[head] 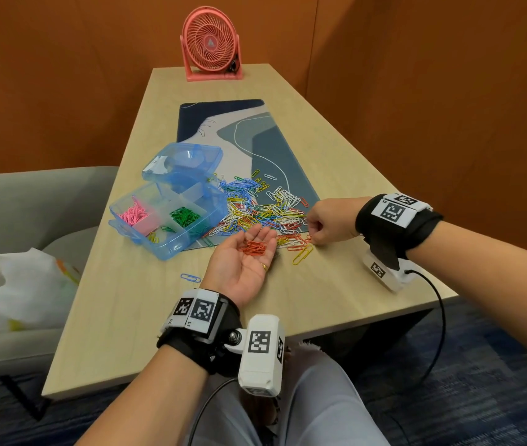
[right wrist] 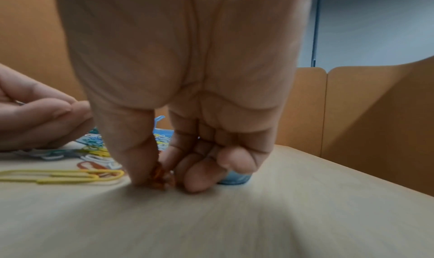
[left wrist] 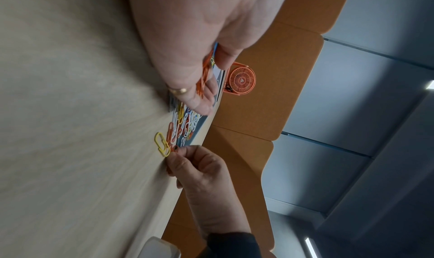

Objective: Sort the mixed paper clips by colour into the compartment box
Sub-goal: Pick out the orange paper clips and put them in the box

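Note:
A heap of mixed paper clips (head: 257,206) lies on the desk mat beside the blue compartment box (head: 188,239), whose lid stands open. Pink clips (head: 133,214) fill one compartment and green clips (head: 186,215) another. My left hand (head: 249,255) lies palm up at the heap's near edge, fingers relaxed, cupping a small bunch of orange clips (head: 254,247) (left wrist: 203,76). My right hand (head: 323,225) is curled at the heap's right edge; its thumb and forefinger pinch orange clips (right wrist: 157,176) against the table. A large yellow clip (head: 302,254) (right wrist: 61,175) lies just beside it.
A lone blue clip (head: 190,278) lies on the wooden table (head: 110,317) near my left wrist. A pink desk fan (head: 211,43) stands at the far end. A grey chair with a white plastic bag (head: 14,284) is at the left. A cable (head: 439,317) hangs off the right edge.

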`<state>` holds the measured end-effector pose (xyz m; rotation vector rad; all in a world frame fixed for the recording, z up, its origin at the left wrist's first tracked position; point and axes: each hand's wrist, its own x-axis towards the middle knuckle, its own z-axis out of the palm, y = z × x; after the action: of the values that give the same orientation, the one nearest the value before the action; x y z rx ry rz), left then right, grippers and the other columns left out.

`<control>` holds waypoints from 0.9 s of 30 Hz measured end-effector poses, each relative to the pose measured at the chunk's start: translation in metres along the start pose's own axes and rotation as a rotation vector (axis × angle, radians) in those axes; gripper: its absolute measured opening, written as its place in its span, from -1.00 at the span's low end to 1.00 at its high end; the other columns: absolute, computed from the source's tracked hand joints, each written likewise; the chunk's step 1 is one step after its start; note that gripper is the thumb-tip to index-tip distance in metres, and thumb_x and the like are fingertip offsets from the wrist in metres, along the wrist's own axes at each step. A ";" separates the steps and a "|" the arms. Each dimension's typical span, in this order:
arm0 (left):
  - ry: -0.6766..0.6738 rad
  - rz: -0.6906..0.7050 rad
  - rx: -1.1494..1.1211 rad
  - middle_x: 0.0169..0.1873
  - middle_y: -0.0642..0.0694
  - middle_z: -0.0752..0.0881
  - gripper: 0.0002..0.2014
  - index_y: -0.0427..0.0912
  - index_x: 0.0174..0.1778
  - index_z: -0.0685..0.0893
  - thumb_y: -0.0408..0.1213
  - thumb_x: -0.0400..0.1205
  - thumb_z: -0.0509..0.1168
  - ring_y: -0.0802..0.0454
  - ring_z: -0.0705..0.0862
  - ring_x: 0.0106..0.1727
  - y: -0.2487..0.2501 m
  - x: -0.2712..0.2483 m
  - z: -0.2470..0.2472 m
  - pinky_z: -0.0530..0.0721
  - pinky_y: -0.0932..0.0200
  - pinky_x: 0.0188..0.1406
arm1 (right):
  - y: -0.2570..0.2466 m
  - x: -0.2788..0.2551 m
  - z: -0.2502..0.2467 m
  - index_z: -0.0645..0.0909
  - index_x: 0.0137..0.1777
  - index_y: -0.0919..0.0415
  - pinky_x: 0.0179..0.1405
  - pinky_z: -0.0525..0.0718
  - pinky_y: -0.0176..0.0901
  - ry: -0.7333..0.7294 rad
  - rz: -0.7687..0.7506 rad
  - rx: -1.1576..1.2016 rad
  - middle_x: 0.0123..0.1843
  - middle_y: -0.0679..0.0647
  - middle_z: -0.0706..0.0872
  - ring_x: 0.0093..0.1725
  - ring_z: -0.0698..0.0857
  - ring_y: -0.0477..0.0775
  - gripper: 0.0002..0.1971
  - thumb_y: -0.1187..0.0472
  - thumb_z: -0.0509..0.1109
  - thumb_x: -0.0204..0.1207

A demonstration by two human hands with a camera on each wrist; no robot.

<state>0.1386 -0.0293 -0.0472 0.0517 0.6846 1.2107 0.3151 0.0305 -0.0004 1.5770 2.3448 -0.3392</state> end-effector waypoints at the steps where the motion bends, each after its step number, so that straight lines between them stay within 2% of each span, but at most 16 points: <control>1: -0.002 0.000 0.001 -0.18 -0.26 0.67 -0.68 -0.39 -0.10 0.58 -0.28 0.76 0.00 -0.14 0.67 -0.06 0.000 0.000 0.000 0.55 0.01 0.23 | -0.001 -0.001 0.000 0.59 -0.16 0.17 -0.37 0.44 -0.23 0.014 0.000 0.014 -0.19 0.07 0.62 -0.20 0.52 0.06 -0.93 0.21 0.30 0.52; 3: -0.003 0.000 0.005 -0.21 -0.26 0.69 -0.68 -0.38 -0.11 0.59 -0.27 0.76 0.01 -0.14 0.67 -0.07 0.000 0.000 0.000 0.56 0.00 0.15 | -0.003 -0.002 0.000 0.61 -0.17 0.16 -0.37 0.46 -0.29 0.045 0.003 0.056 -0.21 0.07 0.64 -0.21 0.54 0.04 -0.95 0.25 0.33 0.49; 7: -0.006 0.001 0.010 -0.27 -0.25 0.73 -0.67 -0.37 -0.10 0.60 -0.25 0.75 0.01 -0.15 0.68 -0.07 0.000 0.001 -0.002 0.63 0.00 0.03 | -0.005 0.000 0.001 0.63 -0.16 0.11 -0.23 0.56 -0.24 0.054 0.034 0.128 -0.18 0.02 0.67 -0.17 0.58 0.01 -0.95 0.27 0.43 0.45; 12: -0.013 0.006 0.016 -0.32 -0.24 0.75 -0.68 -0.36 -0.11 0.60 -0.25 0.75 0.02 -0.14 0.70 -0.09 0.000 0.002 -0.004 0.62 0.02 0.02 | -0.009 0.003 0.003 0.65 -0.16 0.13 -0.36 0.55 -0.29 0.071 0.072 0.111 -0.22 0.01 0.68 -0.24 0.60 -0.03 -0.94 0.29 0.46 0.42; 16: -0.015 0.010 0.022 -0.34 -0.23 0.75 -0.68 -0.35 -0.11 0.60 -0.25 0.75 0.01 -0.13 0.70 -0.09 0.000 0.003 -0.004 0.62 0.03 0.03 | -0.006 0.002 0.001 0.73 -0.13 0.21 -0.23 0.72 -0.11 0.093 0.112 0.122 -0.19 0.08 0.77 -0.27 0.65 -0.01 -0.90 0.36 0.46 0.37; 18: -0.016 0.008 0.020 -0.33 -0.23 0.75 -0.68 -0.35 -0.10 0.60 -0.25 0.75 0.01 -0.13 0.69 -0.06 0.000 0.004 -0.004 0.61 0.03 0.04 | -0.008 0.003 0.002 0.70 -0.18 0.19 -0.28 0.66 -0.18 0.107 0.098 0.100 -0.22 0.04 0.72 -0.22 0.63 0.01 -0.94 0.34 0.46 0.39; 21: -0.020 0.007 0.023 -0.32 -0.22 0.74 -0.68 -0.34 -0.11 0.59 -0.24 0.75 0.01 -0.12 0.69 -0.06 -0.001 0.004 -0.004 0.61 0.03 0.05 | -0.011 0.003 0.003 0.62 -0.24 0.09 -0.36 0.53 -0.31 0.102 0.089 0.124 -0.23 0.00 0.66 -0.18 0.60 0.01 -0.89 0.31 0.42 0.44; 27: -0.026 0.003 0.029 -0.28 -0.22 0.73 -0.69 -0.34 -0.09 0.60 -0.24 0.75 0.02 -0.12 0.69 -0.06 -0.001 0.004 -0.005 0.62 0.04 0.02 | -0.005 -0.001 0.002 0.73 -0.11 0.19 -0.15 0.62 -0.16 0.094 0.120 0.244 -0.17 0.05 0.72 -0.19 0.61 0.01 -0.90 0.33 0.44 0.40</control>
<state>0.1372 -0.0279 -0.0535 0.0930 0.6800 1.2015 0.3111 0.0273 -0.0022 1.8734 2.3373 -0.5519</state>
